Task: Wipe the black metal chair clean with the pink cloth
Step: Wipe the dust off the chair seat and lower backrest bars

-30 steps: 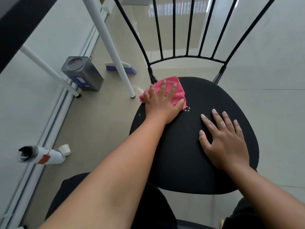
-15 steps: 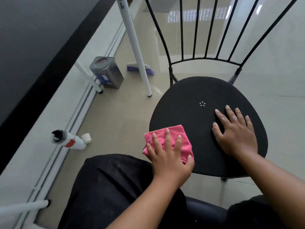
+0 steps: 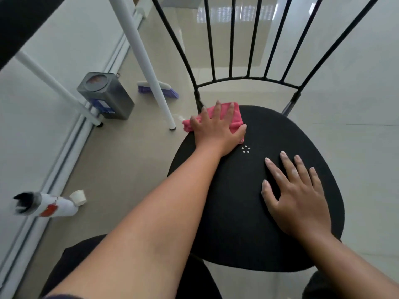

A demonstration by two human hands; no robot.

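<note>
The black metal chair stands in front of me, its round seat facing up and its thin-barred backrest rising at the far side. My left hand lies flat on the pink cloth, pressing it onto the far left corner of the seat, beside the backrest post. My right hand rests flat on the right half of the seat, fingers spread, holding nothing. A small ring of white dots marks the seat's middle.
A white table leg stands just left of the chair. A metal tin and a purple brush sit on the floor beyond it. A white spray bottle lies by the wall rail at left.
My left hand pulled the cloth from the far left of the seat to its near left edge, then pushed it back to the far left corner. The right hand stayed planted on the seat.
</note>
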